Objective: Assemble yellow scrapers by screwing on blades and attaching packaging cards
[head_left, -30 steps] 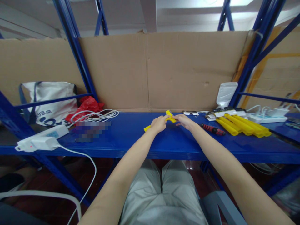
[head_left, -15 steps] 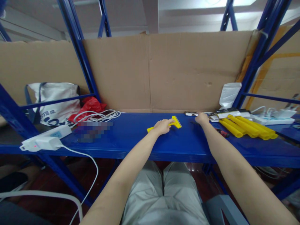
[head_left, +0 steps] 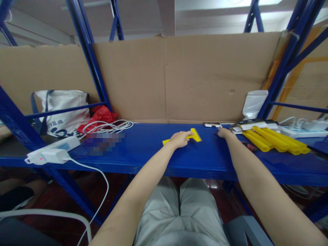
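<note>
My left hand [head_left: 180, 139] is closed around the handle of a yellow scraper [head_left: 196, 135]. The scraper's wide head with a thin metal edge points right, and the handle's end sticks out on the left of my fist. Over the blue shelf, my right hand [head_left: 225, 133] has its fingers pinched together. A small dark piece shows at its fingertips, too small to name. Just behind that hand lies a flat white and black package [head_left: 211, 125]. Beside my right forearm is a red and black tool [head_left: 249, 147], partly hidden by the arm.
Several yellow tubes [head_left: 276, 140] lie at the right, by black and white packets [head_left: 256, 124] and a white power strip [head_left: 304, 131]. Left are another power strip [head_left: 53, 150], coiled white cable [head_left: 112, 126], a red bag [head_left: 101, 116] and a cloth bag [head_left: 64, 109]. Cardboard [head_left: 205, 78] stands behind.
My right hand has come slightly toward me, away from the white and black package. My left hand keeps its hold on the scraper, nearly still. The whole view has shifted a little.
</note>
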`<action>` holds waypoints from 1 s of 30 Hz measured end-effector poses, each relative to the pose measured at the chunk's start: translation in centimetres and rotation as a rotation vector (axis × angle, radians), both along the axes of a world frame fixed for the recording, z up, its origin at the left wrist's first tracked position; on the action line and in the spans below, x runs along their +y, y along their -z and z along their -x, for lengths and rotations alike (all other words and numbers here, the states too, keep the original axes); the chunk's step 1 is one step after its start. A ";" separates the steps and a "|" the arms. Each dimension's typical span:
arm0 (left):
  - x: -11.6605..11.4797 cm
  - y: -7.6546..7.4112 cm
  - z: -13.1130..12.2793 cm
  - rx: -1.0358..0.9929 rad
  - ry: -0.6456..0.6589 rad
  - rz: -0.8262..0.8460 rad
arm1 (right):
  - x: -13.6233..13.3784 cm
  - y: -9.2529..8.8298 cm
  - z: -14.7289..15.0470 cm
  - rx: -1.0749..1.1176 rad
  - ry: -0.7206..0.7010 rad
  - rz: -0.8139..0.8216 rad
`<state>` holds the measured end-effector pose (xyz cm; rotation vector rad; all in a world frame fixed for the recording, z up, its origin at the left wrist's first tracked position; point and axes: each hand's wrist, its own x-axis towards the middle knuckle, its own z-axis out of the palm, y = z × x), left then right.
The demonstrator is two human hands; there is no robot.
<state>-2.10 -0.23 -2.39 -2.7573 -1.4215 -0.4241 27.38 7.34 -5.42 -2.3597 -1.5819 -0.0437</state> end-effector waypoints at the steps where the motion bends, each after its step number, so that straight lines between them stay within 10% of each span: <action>1: 0.0 0.0 0.0 -0.001 0.002 -0.001 | 0.1 -0.1 0.0 0.007 0.013 0.050; 30: -0.2 -0.1 0.0 -0.005 0.016 -0.017 | -2.0 -2.4 3.5 0.058 -0.130 0.059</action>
